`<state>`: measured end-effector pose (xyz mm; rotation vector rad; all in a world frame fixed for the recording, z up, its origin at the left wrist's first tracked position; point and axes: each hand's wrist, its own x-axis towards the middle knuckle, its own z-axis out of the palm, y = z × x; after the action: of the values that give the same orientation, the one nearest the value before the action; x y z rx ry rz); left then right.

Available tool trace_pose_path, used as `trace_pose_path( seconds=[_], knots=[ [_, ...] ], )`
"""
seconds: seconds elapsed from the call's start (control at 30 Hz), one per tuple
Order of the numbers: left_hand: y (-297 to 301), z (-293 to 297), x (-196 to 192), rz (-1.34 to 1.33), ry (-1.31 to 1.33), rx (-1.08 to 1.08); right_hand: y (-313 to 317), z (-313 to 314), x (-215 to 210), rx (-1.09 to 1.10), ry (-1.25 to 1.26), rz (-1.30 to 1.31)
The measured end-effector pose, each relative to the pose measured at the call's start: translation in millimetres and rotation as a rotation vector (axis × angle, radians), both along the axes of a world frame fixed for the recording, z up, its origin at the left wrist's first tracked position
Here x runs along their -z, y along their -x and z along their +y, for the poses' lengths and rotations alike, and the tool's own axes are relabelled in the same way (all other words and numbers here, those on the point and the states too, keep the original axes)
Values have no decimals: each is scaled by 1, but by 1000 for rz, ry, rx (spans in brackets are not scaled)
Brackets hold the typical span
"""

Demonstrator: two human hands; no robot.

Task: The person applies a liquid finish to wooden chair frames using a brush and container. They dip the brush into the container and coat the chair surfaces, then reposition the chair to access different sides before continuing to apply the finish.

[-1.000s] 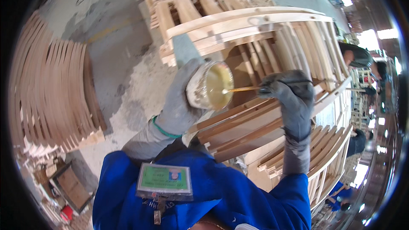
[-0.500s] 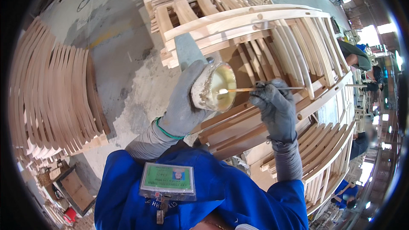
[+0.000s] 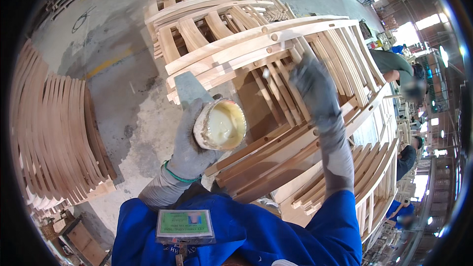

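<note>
My left hand (image 3: 185, 143), in a grey glove, is wrapped round a crusted white cup (image 3: 202, 130) tipped toward me. Creamy pale liquid (image 3: 222, 125) shows inside. A flat grey plate-like piece (image 3: 189, 88) sticks out beyond that hand; how it is held is hidden. My right hand (image 3: 313, 86), gloved and smeared by motion, is raised over the slatted wooden frames (image 3: 276, 93). Its fingers are closed on a thin stick, now mostly lost in blur; a whitish tip (image 3: 266, 73) shows left of the fingers, apart from the cup.
Curved pale wooden frames (image 3: 221, 51) are stacked ahead of me and to the right. A tall pile of curved wooden pieces (image 3: 54, 133) stands at the left. A dark-edged box (image 3: 86, 241) is at the lower left. Other people, one in dark clothing (image 3: 406, 160), are along the right.
My right hand has lifted the stick out of the cup and moved away over the frames. My left hand and the cup have shifted left and slightly down in view, and the view has turned.
</note>
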<state>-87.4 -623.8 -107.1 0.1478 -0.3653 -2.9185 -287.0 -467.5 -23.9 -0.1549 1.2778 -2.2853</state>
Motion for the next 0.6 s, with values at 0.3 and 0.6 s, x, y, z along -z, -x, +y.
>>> trace_pose_path(
  seconds=[0.3,0.6],
  knots=[
    [-10,-9,21,-122,672,-149,124,-45,-34,-64,-830,839],
    [-7,-16,9,-80,-2,-8,135,-66,-28,-208,-1101,1010]
  ],
)
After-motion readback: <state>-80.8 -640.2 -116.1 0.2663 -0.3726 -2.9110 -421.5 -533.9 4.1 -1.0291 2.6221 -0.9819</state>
